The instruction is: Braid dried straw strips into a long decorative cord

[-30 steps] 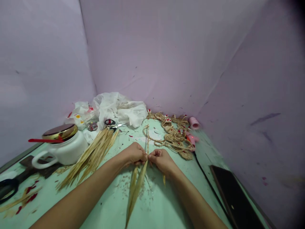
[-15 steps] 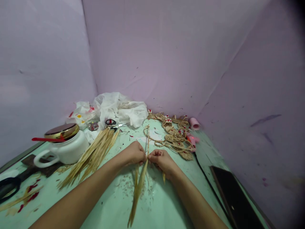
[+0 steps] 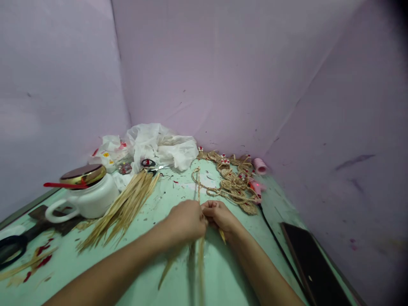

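My left hand (image 3: 188,219) is closed at the lower end of a thin straw braid (image 3: 199,187); its fingertips are turned away from view. Touching or almost touching it, my right hand (image 3: 219,216) pinches the straw strands, and a short strand end (image 3: 222,235) pokes out below its palm. The braid runs straight up from my hands to a point on the table. Loose straw strands (image 3: 200,263) hang toward me beneath my hands, blurred by motion. Further up, a coiled heap of finished braid (image 3: 234,187) lies to the right.
A bundle of straw strips (image 3: 127,208) lies left, beside a white mug (image 3: 95,197) with a gold-rimmed lid. Scissors (image 3: 12,250) lie near the left edge. White plastic bags (image 3: 162,146) rest by the wall. At right are a pink glue gun (image 3: 256,187) with a black cord and a dark slab (image 3: 312,259).
My left hand has moved right and slightly toward me, now against my right hand. The hanging strands have swung apart, one to the left and others straight down. My right hand has barely moved.
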`<control>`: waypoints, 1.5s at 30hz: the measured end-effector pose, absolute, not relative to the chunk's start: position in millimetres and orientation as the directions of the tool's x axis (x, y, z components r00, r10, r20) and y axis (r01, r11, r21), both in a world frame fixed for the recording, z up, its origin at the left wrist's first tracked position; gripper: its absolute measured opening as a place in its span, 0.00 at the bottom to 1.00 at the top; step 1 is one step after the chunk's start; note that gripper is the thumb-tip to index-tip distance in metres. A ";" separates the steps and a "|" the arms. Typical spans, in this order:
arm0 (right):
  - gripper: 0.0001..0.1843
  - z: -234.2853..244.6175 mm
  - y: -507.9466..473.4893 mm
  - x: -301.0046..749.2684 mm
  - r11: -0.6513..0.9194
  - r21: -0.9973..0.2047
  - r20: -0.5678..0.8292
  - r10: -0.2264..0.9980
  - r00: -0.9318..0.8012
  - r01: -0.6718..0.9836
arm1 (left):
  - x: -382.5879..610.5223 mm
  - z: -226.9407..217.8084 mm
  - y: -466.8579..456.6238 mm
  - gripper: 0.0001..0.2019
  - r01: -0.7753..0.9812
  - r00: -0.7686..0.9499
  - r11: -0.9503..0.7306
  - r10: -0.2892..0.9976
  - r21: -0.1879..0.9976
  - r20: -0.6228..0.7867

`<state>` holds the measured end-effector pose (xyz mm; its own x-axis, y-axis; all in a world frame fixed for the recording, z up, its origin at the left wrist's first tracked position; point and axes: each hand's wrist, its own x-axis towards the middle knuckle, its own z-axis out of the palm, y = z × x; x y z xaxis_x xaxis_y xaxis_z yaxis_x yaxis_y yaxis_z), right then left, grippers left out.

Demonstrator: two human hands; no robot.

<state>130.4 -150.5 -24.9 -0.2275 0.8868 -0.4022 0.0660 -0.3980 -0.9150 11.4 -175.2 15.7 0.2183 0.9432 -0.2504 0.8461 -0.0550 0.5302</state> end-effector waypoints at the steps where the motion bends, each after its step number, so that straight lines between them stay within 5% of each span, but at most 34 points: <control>1: 0.04 -22.9 -151.1 130.2 -0.406 -0.911 -0.409 0.879 -0.243 0.063 | 5.5 15.4 -167.5 0.11 0.812 0.187 -0.001 0.948 0.584 -0.259; 5: 0.07 -17.6 -153.0 129.0 -0.429 -0.902 -0.421 0.861 -0.284 0.037 | -6.0 9.6 -146.1 0.07 0.409 0.138 0.344 0.892 0.845 -0.430; 9: 0.05 -21.9 -149.9 131.9 -0.401 -0.915 -0.395 0.870 -0.295 0.043 | -4.3 -3.8 -140.8 0.06 0.180 0.367 0.581 0.709 0.794 -0.602; 16: 0.06 -31.6 -140.9 139.8 -0.147 -0.958 -0.230 0.907 -0.354 0.247 | -10.1 -17.2 -133.8 0.05 0.371 0.273 0.430 0.797 0.823 -0.539; 20: 0.03 -29.6 -139.9 141.3 -0.049 -0.935 -0.175 0.924 -0.339 0.350 | -5.5 -16.6 -137.9 0.05 0.320 0.243 0.364 0.861 0.875 -0.447; 29: 0.04 -16.4 -142.4 157.7 -0.202 -0.877 -0.368 0.865 -0.341 0.436 | 2.1 -8.4 -147.1 0.03 0.232 0.142 0.406 0.885 0.884 -0.443; 34: 0.06 -11.6 -138.4 179.1 -0.152 -0.863 -0.401 0.786 -0.471 0.482 | 4.8 -2.3 -149.2 0.05 0.221 0.107 0.446 0.873 0.867 -0.476; 38: 0.05 -5.1 -136.1 195.4 -0.125 -0.811 -0.419 0.806 -0.418 0.572 | 5.8 -4.5 -147.3 0.05 0.227 0.107 0.442 0.874 0.868 -0.473; 45: 0.08 25.9 -136.8 180.4 0.008 -0.776 -0.081 0.990 -0.112 0.631 | 5.0 -31.3 -142.1 0.07 0.266 0.103 0.344 0.919 0.901 -0.381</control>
